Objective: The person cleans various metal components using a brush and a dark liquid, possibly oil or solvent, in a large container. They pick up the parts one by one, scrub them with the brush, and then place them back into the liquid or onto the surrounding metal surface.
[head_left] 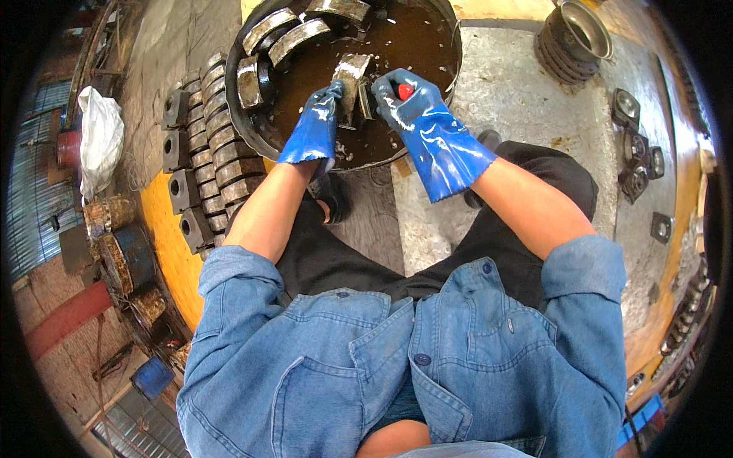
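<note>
Both my hands wear glossy blue rubber gloves and work over a round metal basin [459, 55] of brown liquid. My left hand [319, 111] is closed on the left edge of a wet, curved metal piece [353, 70], which stands tilted above the liquid. Close by on its right, my right hand [414, 103] is wrapped around a red-handled tool [405, 91]. The glove covers most of that tool, so its kind is unclear. Several similar curved metal pieces [299, 40] lie along the basin's left and far side, partly in the liquid.
Left of the basin stand rows of stacked curved metal pieces [221, 126] and dark blocks with round holes [183, 191]. A white bag [100, 137] lies farther left. At the right are stacked metal rings [571, 46] and small dark metal parts [634, 164] on a grey metal sheet [511, 88].
</note>
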A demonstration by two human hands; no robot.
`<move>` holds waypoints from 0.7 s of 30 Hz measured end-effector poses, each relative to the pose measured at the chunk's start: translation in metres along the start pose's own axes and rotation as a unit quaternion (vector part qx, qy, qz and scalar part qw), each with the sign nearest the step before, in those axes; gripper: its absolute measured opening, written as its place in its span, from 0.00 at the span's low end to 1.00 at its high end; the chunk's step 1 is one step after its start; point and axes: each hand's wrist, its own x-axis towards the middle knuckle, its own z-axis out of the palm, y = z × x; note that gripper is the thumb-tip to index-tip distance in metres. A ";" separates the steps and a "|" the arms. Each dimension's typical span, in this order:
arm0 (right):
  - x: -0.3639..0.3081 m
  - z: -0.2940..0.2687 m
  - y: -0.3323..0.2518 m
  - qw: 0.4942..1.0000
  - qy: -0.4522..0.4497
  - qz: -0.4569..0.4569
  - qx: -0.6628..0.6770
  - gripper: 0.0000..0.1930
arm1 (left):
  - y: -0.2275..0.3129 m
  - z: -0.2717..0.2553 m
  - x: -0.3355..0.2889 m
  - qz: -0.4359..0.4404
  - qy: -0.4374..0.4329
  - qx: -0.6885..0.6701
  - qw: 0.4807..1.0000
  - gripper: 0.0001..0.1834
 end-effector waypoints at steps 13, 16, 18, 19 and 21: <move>0.016 -0.021 -0.011 0.998 -0.032 0.012 -0.060 0.11 | -0.013 0.000 0.015 -0.191 0.059 0.003 0.980 0.29; 0.043 -0.034 -0.045 0.966 -0.031 0.216 -0.141 0.18 | -0.014 -0.031 0.001 0.043 -0.006 0.283 0.958 0.29; 0.062 -0.030 -0.034 0.961 -0.055 0.215 -0.163 0.20 | -0.011 -0.048 -0.003 0.023 0.009 0.253 0.967 0.31; 0.070 -0.027 -0.008 0.962 -0.035 0.235 -0.133 0.20 | -0.007 -0.047 0.002 -0.006 0.011 0.209 0.978 0.31; 0.076 -0.016 0.015 0.964 -0.041 0.255 -0.063 0.20 | -0.010 -0.051 0.005 -0.055 0.020 0.161 0.985 0.33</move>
